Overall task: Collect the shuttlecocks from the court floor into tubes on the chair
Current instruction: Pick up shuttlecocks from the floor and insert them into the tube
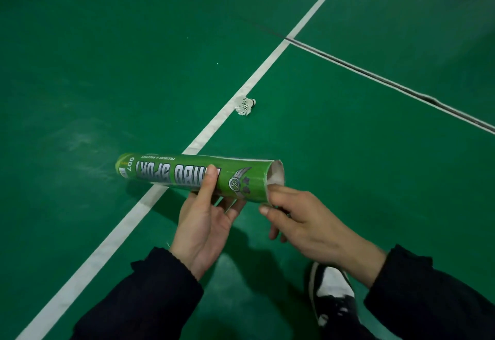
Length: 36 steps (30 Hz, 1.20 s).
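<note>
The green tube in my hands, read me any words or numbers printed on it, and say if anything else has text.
"007": near the far end of the green tube.
"TRAINING & PRACTICE": small print along its top edge.
"SPORT": big letters; the word before it is hidden by the left hand.
Nothing else carries text.

Badminton court: green floor (107, 71), white line (214, 122).

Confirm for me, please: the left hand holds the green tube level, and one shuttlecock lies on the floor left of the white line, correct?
Not quite: in the head view the shuttlecock lies right of the white line, touching its edge. The left hand does hold the green tube roughly level.
</note>
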Motion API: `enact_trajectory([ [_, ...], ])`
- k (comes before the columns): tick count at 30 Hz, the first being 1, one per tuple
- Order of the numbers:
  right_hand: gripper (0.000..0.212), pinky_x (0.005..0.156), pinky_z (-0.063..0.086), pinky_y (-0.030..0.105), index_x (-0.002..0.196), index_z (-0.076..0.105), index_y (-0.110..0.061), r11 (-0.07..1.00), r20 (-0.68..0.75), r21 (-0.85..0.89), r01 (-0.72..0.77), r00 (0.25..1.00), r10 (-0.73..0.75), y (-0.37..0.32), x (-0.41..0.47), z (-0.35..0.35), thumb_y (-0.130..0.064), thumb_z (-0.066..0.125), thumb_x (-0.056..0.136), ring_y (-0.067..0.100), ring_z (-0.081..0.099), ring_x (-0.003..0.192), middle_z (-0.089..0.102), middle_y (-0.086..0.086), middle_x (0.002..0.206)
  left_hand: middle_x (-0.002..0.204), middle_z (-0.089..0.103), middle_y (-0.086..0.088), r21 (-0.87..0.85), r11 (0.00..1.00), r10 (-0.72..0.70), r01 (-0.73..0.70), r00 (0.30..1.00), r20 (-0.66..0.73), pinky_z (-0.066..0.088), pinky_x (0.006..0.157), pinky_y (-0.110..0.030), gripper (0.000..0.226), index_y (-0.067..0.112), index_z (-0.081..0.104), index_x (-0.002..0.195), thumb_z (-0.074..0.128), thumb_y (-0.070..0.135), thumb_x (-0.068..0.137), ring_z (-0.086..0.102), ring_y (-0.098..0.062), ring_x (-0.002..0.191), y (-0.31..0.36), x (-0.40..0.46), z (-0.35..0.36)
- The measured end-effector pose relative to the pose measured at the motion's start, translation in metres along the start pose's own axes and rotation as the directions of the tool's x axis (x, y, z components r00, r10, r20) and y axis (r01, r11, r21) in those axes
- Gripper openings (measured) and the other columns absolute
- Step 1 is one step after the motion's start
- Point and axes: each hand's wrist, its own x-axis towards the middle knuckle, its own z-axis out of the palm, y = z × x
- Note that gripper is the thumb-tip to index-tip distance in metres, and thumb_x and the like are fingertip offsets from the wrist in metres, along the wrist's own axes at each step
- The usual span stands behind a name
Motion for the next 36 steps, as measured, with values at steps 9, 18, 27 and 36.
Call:
enact_trajectory([
  [9,0.010,0.062,0.047,0.021,0.095,0.067,-0.028,0.990,-0.179,0.115,0.082,0.982,-0.060,0.045,0.067,0.014,-0.036,0.063,0.091,0.011,0.060,0.070,0.065,-0.016,0.095,0.136,0.068,-0.015,0.005,0.999,0.050,-0.050,0.991,-0.121,0.062,0.087,-0.039,0.060,0.006,0.050,0.145,0.067,0.032,0.094,0.068,-0.028,0.123,0.021,0.068,-0.027],
  [18,0.023,0.079,0.053,0.031,0.120,0.063,-0.032,0.961,-0.345,0.163,-0.223,0.900,0.267,0.171,0.193,0.012,-0.029,0.062,0.097,-0.001,0.059,0.079,0.066,-0.012,0.115,0.123,0.075,-0.010,0.054,0.987,0.159,-0.149,0.939,-0.304,0.062,0.086,-0.045,0.059,0.011,0.053,0.134,0.074,0.032,0.083,0.074,-0.026,0.111,0.038,0.140,-0.025],
  [27,0.054,0.106,0.046,0.043,0.150,0.046,-0.032,0.906,-0.250,-0.211,-0.366,0.916,0.312,0.244,0.321,0.012,-0.041,0.056,0.098,0.038,0.044,0.138,0.002,0.010,0.171,0.135,0.069,-0.014,0.238,0.965,0.205,-0.111,0.886,-0.417,0.062,0.075,-0.033,0.061,0.006,0.050,0.142,0.065,0.036,0.091,0.071,-0.025,0.111,0.036,0.140,-0.011],
  [36,0.025,0.087,0.055,0.025,0.102,0.076,-0.025,0.769,-0.497,0.627,-0.124,0.696,0.518,0.195,0.232,-0.032,-0.008,0.064,0.088,0.001,0.068,0.091,0.076,-0.019,0.095,0.133,0.069,-0.018,0.160,0.977,0.198,-0.143,0.889,-0.414,0.063,0.082,-0.041,0.058,0.011,0.052,0.139,0.068,0.032,0.088,0.072,-0.027,0.113,0.048,0.134,0.009],
])
